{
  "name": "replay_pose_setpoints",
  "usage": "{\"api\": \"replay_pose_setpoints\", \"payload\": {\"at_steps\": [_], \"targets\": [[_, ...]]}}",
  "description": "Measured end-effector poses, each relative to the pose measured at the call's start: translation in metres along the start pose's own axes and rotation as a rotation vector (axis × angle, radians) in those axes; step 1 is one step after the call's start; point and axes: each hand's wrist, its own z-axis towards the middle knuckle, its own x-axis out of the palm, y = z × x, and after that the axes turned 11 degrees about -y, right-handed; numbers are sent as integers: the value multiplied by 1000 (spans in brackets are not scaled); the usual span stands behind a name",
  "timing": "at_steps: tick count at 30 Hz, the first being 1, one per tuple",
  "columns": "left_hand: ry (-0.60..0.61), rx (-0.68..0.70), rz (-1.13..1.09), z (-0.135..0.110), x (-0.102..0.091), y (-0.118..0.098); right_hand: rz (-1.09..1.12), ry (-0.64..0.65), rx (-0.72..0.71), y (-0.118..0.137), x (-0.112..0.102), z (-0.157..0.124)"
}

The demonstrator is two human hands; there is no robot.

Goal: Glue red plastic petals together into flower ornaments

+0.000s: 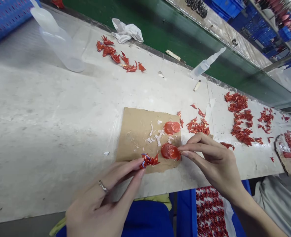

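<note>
My left hand (108, 194), a ring on one finger, pinches a small glossy red plastic figure part (149, 160) with blue and white edging and pointed ends, held just above the cardboard. The fingers of my right hand (212, 158) are closed at the right rim of a small red round cup (169, 150). A small red piece (179, 155) shows at those fingertips, partly hidden; its exact shape cannot be made out. Behind that cup lies a second red cup (171, 127). Both rest on a brown cardboard sheet (132, 131) with white flakes (157, 137) on it.
Red pointed pieces lie in piles (198, 126) right of the cardboard and at the back. Two clear squeeze bottles (63, 49) stand on the bench, near a crumpled tissue (127, 31). Below the front edge is a blue crate (186, 210) with rows of red parts. Another person's clothing (278, 197) shows at right.
</note>
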Motion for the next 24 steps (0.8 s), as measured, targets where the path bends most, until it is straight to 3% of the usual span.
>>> {"api": "replay_pose_setpoints", "payload": {"at_steps": [10,17,20,24], "targets": [[41,-56,-11,2,-2,1,16,15,-31,0,1,0],[32,-87,-23,1,0,0,43,11,21,-3,-3,-2],[6,-101,-15,1,1,-2,138,4,162,-8,-6,-4],[-14,-135,-41,-1,5,-9,478,20,451,-11,-11,-7]]}}
